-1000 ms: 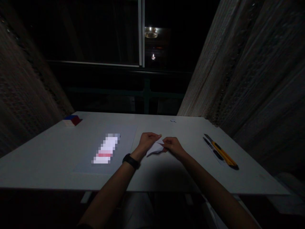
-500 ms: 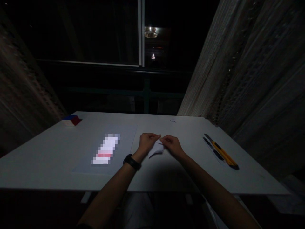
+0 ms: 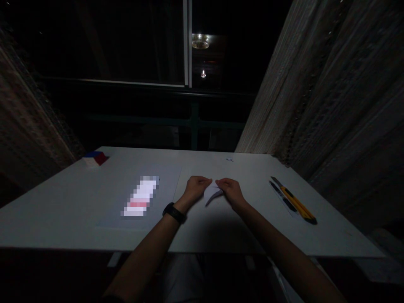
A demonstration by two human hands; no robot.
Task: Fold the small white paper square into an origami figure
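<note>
Both hands are closed in a pinch: the left hand (image 3: pixel 197 187) and the right hand (image 3: pixel 231 191) each nip a small piece of paper (image 3: pixel 210 193) near its far edge, thumbs and fingertips drawn close together. The paper is between them, over the middle of the table (image 3: pixel 202 237); contact with the tabletop cannot be confirmed. The paired grip presumably serves to steady so light a piece from both sides. The paper is thin, pale and curled, its lower edge bent into a pointed flap. A dark wristband (image 3: pixel 174 213) circles the left wrist. To the left, a bright phone (image 3: pixel 141 197), its screen blurred out, lies on a larger flat sheet (image 3: pixel 168 181), probably placed there for easy viewing. To the right, a long yellow cutter (image 3: pixel 298 205) lies beside a slimmer black-handled tool (image 3: pixel 282 196), likely kept within reach of the right hand; the cutter looks like smooth plastic. Small scraps (image 3: pixel 229 159) lie near the far edge, too small to identify. A hard-edged cube (image 3: pixel 95 158), blue on top, stands at the far left corner. Beyond, coarse-woven curtains (image 3: pixel 268 92) flank a dark window.
</note>
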